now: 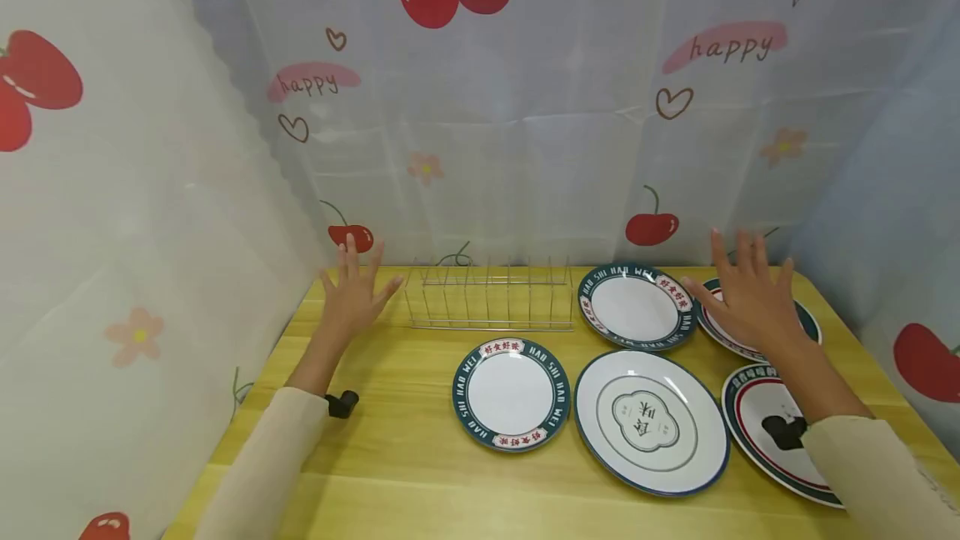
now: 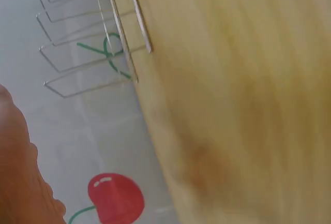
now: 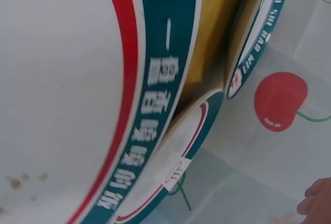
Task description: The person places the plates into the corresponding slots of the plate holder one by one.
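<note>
My left hand (image 1: 350, 297) is held with fingers spread, just left of the wire dish rack (image 1: 491, 327), holding nothing. Fingers also spread, my right hand (image 1: 750, 302) hovers over the plates on the right and partly hides a red-ringed plate (image 1: 808, 325). Left of that hand lies a green-rimmed plate (image 1: 637, 307). A smaller green-rimmed plate (image 1: 512, 400) lies in front of the rack. Beside it is a white plate with a thin blue edge (image 1: 652, 423). Under my right forearm, a larger red-ringed plate (image 3: 57, 89) is partly covered.
The wooden table (image 1: 390, 473) carries the plates and the rack. A white cloth with cherries (image 1: 525, 140) hangs behind the table and along both sides. Black wrist cameras (image 1: 342, 404) stick out from both sleeves.
</note>
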The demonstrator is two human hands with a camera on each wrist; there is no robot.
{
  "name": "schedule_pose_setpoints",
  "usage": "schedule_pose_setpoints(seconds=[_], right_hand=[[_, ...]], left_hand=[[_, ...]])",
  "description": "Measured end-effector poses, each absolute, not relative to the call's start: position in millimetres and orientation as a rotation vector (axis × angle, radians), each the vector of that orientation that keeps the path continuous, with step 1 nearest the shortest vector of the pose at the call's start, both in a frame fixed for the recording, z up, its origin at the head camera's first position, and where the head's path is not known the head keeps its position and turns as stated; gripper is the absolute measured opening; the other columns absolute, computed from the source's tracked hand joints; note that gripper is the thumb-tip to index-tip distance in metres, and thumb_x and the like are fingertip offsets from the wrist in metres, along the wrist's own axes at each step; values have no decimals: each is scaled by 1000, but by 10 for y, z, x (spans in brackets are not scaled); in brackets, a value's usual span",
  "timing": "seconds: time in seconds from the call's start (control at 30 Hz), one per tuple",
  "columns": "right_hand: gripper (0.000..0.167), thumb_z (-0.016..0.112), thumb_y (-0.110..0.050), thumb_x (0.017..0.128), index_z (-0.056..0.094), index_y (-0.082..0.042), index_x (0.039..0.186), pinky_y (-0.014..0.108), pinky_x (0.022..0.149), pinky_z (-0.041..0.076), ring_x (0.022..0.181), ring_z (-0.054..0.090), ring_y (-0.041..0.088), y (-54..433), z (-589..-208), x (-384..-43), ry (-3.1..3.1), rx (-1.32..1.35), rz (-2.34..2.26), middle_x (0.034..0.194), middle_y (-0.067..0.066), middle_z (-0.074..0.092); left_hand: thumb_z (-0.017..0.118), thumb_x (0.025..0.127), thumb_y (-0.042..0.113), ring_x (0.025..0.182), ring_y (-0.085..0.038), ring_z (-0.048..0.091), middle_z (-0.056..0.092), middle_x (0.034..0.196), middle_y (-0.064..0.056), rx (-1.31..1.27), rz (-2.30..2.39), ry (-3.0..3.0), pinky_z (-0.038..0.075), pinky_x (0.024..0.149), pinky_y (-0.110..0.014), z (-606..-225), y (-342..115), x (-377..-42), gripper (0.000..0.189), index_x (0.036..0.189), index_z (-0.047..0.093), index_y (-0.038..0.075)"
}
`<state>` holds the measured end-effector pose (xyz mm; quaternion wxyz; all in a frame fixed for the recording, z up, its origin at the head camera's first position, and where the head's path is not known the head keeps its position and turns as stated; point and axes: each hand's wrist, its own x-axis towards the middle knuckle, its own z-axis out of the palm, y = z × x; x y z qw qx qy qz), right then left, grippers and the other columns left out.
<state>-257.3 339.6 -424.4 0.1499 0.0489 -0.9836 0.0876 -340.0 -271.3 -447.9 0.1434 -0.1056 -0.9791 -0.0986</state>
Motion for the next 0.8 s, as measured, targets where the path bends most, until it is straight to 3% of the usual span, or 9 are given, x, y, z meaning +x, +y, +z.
schedule_pose_setpoints(seconds=[0.13, 0.2, 0.27, 0.43, 0.53, 0.6, 0.67, 0.8], right_hand=[[92, 36, -63, 103, -14, -12, 161, 77, 110, -12, 150, -16, 49, 3398, -4279, -2375, -2833, 126, 428, 163, 31, -13], [90, 36, -59, 105, -14, -9, 161, 77, 111, -8, 149, -12, 51, 3411, -4291, -2263, -2828, 127, 505, 163, 33, -12], [87, 36, -53, 107, -14, -8, 161, 77, 112, -4, 150, -10, 51, 3423, -4301, -2143, -2827, 128, 591, 163, 32, -12], [84, 42, -43, 109, -12, -6, 161, 80, 107, 7, 148, -1, 55, 3464, -4334, -1828, -2841, 85, 802, 164, 30, -8], [85, 46, -42, 108, -8, -4, 161, 82, 101, 20, 139, 17, 65, 3536, -4332, -1681, -2883, 44, 856, 160, 39, 5], [84, 48, -42, 107, -4, -3, 162, 81, 94, 35, 127, 35, 66, 3600, -4330, -1590, -2908, 21, 857, 153, 45, 19], [83, 48, -41, 107, 0, -1, 161, 79, 85, 42, 116, 44, 68, 3669, -4324, -1504, -2930, -30, 843, 146, 47, 28], [76, 47, -38, 108, 12, 6, 159, 77, 85, 42, 118, 43, 68, 3831, -4367, -1352, -2889, -145, 871, 141, 48, 34]], left_hand=[[40, 103, 64, 151, -50, 7, -10, 167, -25, -371, -510, -2823, 20, 109, -80, -4651, -2670, -3269, 81, 165, 7, 24], [44, 104, 59, 148, -52, 21, -2, 167, -25, -384, -624, -2821, 36, 104, -75, -4713, -2633, -3195, 76, 165, 17, 21], [47, 105, 53, 143, -52, 32, 10, 167, -25, -396, -727, -2810, 43, 98, -72, -4760, -2595, -3136, 69, 162, 29, 19], [57, 105, 41, 133, -42, 51, 49, 151, -18, -438, -972, -2756, 44, 104, -65, -4813, -2513, -3052, 50, 146, 57, 12], [61, 104, 32, 118, -35, 64, 66, 131, -15, -463, -1157, -2693, 51, 100, -56, -4835, -2495, -3063, 40, 135, 65, 7], [62, 103, 27, 108, -31, 69, 71, 121, -14, -467, -1279, -2653, 56, 96, -50, -4859, -2505, -3080, 36, 130, 68, 4], [63, 103, 24, 105, -29, 70, 73, 117, -14, -460, -1359, -2624, 58, 92, -47, -4899, -2524, -3106, 34, 127, 69, 1], [63, 103, 21, 105, -28, 71, 74, 114, -13, -420, -1473, -2603, 58, 92, -42, -4985, -2552, -3142, 29, 121, 72, 0]])
